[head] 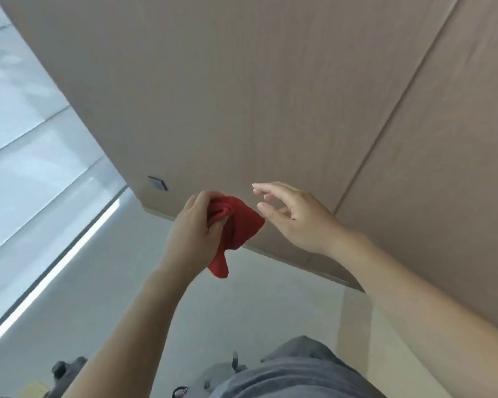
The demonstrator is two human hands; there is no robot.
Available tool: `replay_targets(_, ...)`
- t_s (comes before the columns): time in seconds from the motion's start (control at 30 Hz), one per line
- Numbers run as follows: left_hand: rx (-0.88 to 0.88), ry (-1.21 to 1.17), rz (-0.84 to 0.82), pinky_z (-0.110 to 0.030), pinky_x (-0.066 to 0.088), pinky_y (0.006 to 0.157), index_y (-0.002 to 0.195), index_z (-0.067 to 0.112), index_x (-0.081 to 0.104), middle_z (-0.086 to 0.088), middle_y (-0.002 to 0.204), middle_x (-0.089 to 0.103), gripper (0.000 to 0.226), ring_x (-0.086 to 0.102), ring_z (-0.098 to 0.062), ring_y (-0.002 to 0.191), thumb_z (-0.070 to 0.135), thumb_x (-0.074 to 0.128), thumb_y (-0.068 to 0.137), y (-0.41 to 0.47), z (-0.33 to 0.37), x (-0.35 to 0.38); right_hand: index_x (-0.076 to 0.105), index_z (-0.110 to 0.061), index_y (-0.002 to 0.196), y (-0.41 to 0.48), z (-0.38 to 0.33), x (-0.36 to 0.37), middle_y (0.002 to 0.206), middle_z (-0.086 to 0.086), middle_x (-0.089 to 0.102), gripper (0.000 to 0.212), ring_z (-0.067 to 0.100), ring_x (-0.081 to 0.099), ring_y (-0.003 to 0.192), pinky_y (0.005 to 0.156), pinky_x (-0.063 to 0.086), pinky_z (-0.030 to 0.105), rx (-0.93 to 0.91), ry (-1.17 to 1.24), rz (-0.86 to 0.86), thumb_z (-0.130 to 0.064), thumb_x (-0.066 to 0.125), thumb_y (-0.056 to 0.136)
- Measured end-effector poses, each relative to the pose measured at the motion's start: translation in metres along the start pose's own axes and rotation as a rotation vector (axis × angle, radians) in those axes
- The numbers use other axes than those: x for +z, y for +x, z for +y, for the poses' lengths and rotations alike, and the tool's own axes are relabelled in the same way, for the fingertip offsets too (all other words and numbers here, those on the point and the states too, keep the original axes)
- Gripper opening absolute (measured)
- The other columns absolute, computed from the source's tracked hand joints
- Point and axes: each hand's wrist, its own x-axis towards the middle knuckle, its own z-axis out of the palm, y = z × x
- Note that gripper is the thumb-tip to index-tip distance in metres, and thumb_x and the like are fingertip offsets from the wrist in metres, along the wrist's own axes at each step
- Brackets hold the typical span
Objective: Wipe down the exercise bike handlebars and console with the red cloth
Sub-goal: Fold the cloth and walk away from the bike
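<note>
The red cloth (236,228) is bunched in my left hand (194,231), held up in front of a brown wood-panelled wall, with one corner hanging below the fist. My right hand (293,216) is just to the right of the cloth, fingers spread and curved, holding nothing and a little apart from the cloth's edge. The exercise bike's handlebars and console are not clearly in view; only dark grey parts (67,369) show at the bottom edge.
A brown panelled wall (270,96) fills the upper view, with a small dark switch plate (157,183). A bright window with blinds (26,156) is at left. Pale floor (127,268) lies below. My grey clothing (293,374) is at the bottom.
</note>
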Motion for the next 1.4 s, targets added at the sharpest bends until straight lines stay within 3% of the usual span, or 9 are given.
replay_targets(0.17,0.086,-0.036,-0.275,-0.016,0.036,0.071,0.103,0.033,0.05,0.018,0.099,0.05,0.024,0.051,0.004,0.086,0.013,0.053,0.089,0.007,0.035,0.082,0.046,-0.027,0.133,-0.069,0.07,-0.025,0.132,-0.014,0.049,0.04,-0.001,0.046,0.119,0.095,0.043,0.023,0.258,0.032,0.14,-0.035,0.047,0.094)
replay_targets(0.33,0.206,-0.004,-0.528,-0.019,0.035,0.074,0.114,0.023,0.055,0.008,0.111,0.054,0.032,0.053,-0.012,0.091,0.007,0.054,0.086,0.013,0.057,0.133,0.048,-0.02,0.133,-0.119,0.102,-0.029,0.137,-0.009,0.046,0.04,0.001,0.041,0.124,0.095,0.029,0.009,0.436,-0.075,0.214,-0.034,0.046,0.095)
replay_targets(0.53,0.455,0.013,-0.832,-0.022,0.037,0.072,0.117,0.028,0.054,0.011,0.117,0.053,0.033,0.055,-0.017,0.097,0.011,0.053,0.088,0.02,0.089,0.186,0.052,-0.018,0.128,-0.172,0.104,-0.028,0.131,-0.008,0.052,0.035,0.005,0.048,0.119,0.102,0.037,0.025,0.693,-0.12,0.403,-0.031,0.047,0.095)
replay_targets(0.67,0.605,0.005,-1.0,-0.007,0.035,0.06,0.118,0.03,0.053,0.017,0.116,0.049,0.034,0.054,-0.012,0.093,0.011,0.05,0.089,0.017,0.113,0.221,0.052,-0.018,0.128,-0.208,0.101,-0.025,0.13,-0.005,0.054,0.036,0.009,0.05,0.119,0.102,0.039,0.03,0.848,-0.126,0.544,-0.029,0.049,0.094)
replay_targets(0.8,0.71,-0.04,-1.151,-0.015,0.04,0.071,0.114,0.029,0.055,0.015,0.11,0.05,0.032,0.059,-0.014,0.088,0.01,0.051,0.088,-0.006,0.148,0.253,0.05,-0.017,0.13,-0.257,0.093,-0.017,0.133,-0.002,0.053,0.037,0.011,0.048,0.122,0.103,0.037,0.028,0.994,-0.106,0.681,-0.025,0.049,0.094)
replay_targets(0.93,0.819,-0.097,-1.292,-0.014,0.04,0.076,0.113,0.029,0.056,0.016,0.109,0.052,0.031,0.056,-0.006,0.096,0.011,0.052,0.089,-0.061,0.198,0.283,0.053,-0.019,0.127,-0.329,0.082,-0.016,0.13,-0.006,0.054,0.034,0.002,0.049,0.114,0.092,0.031,0.003,1.141,-0.063,0.888,-0.026,0.05,0.094)
replay_targets(1.03,0.96,-0.115,-1.414,-0.009,0.039,0.076,0.115,0.029,0.055,0.014,0.113,0.054,0.029,0.055,-0.004,0.095,0.014,0.052,0.09,-0.121,0.242,0.308,0.056,-0.019,0.125,-0.393,0.072,-0.018,0.127,-0.008,0.056,0.033,-0.008,0.045,0.104,0.083,0.028,-0.004,1.231,-0.051,1.054,-0.025,0.051,0.093)
replay_targets(1.13,1.083,-0.129,-1.494,-0.016,0.042,0.079,0.115,0.029,0.054,0.014,0.113,0.054,0.026,0.055,-0.005,0.095,0.018,0.052,0.091,-0.195,0.284,0.33,0.055,-0.019,0.126,-0.465,0.061,-0.015,0.128,-0.007,0.055,0.033,0.002,0.049,0.112,0.084,0.028,-0.002,1.307,-0.07,1.124,-0.027,0.05,0.094)
replay_targets(1.4,1.241,-0.066,-1.754,-0.015,0.043,0.076,0.112,0.033,0.053,0.015,0.114,0.054,0.026,0.055,-0.002,0.095,0.018,0.052,0.091,-0.405,0.364,0.366,0.052,-0.021,0.129,-0.659,0.014,0.008,0.131,-0.007,0.054,0.036,0.008,0.049,0.119,0.099,0.035,0.018,1.512,-0.113,1.334,-0.031,0.048,0.094)
